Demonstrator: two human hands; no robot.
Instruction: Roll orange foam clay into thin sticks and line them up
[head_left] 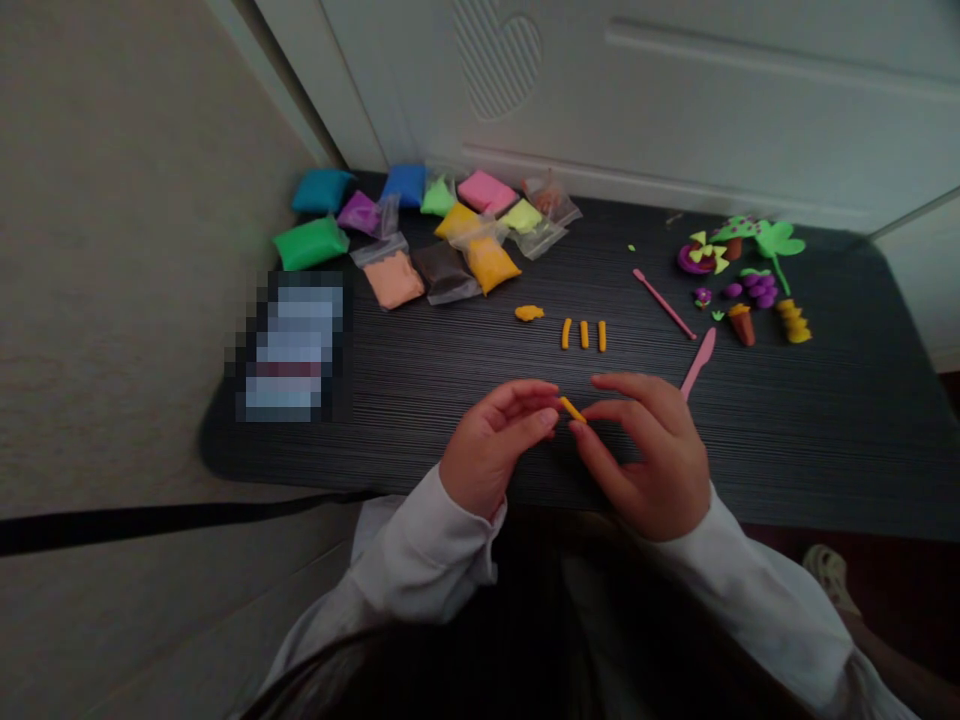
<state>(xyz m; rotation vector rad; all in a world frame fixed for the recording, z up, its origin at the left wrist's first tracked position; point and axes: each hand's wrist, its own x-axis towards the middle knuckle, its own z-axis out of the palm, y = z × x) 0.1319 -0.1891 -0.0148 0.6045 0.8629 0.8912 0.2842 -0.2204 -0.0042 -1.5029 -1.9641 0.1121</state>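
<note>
A short orange-yellow clay stick (574, 409) is held slantwise above the dark table. My right hand (651, 455) pinches its lower end between thumb and finger, another finger raised. At its upper end, the thumb and fingertips of my left hand (496, 440) close on the tip. Just beyond my hands, three similar clay sticks (584, 335) lie side by side. To their left is a loose lump of orange-yellow clay (529, 313). A pink plastic knife (699, 362) lies close to my right hand, its near end by the knuckles.
Bags of coloured clay (394, 278) cover the table's back left. A pixelated phone-like rectangle (294, 345) lies at the left edge. Small clay models (761, 288) stand at the right, near a thin pink tool (664, 303). A white panel (675, 120) borders the dark table (840, 430) behind.
</note>
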